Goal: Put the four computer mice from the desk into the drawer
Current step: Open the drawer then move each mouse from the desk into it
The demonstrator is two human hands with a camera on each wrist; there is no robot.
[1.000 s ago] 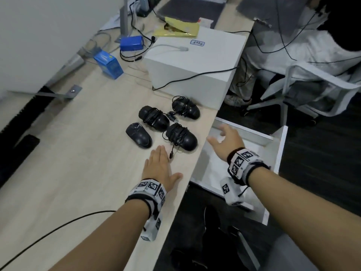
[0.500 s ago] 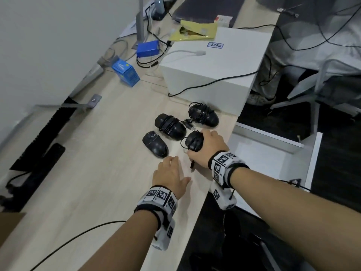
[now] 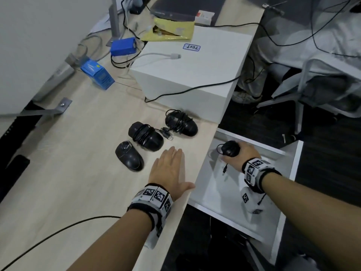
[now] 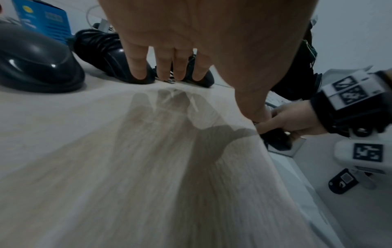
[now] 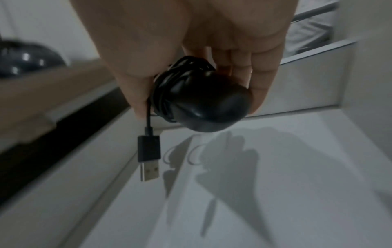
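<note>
**Q:** Computer mice: where are they placed, and what has changed?

**A:** One wired mouse, its cord wrapped round the body, is gripped by the right hand between thumb and curled fingers. It is held above the white floor of the open drawer, with the USB plug hanging free below. Half a second ago this mouse was still being grasped on the desk; it has since been carried over the edge. The first of four transfers is judged nearly complete, with only the release outstanding.

**Q:** How is the other hand disposed?

**A:** The left hand is laid flat over the desk near its edge, fingers straight and together, nothing held.

**Q:** What remains, from near to far?

**A:** Three mice are left on the desk: a plain mouse nearest, then a cord-wrapped mouse, then a second wrapped mouse just beside a white box. Farther off, a blue carton, a blue device and a yellow envelope are seen.

**Q:** Is anything in the way?

**A:** No obstruction is seen over the drawer. The dangling plug and a loose connector between the two wrapped mice are judged liable to snag.
</note>
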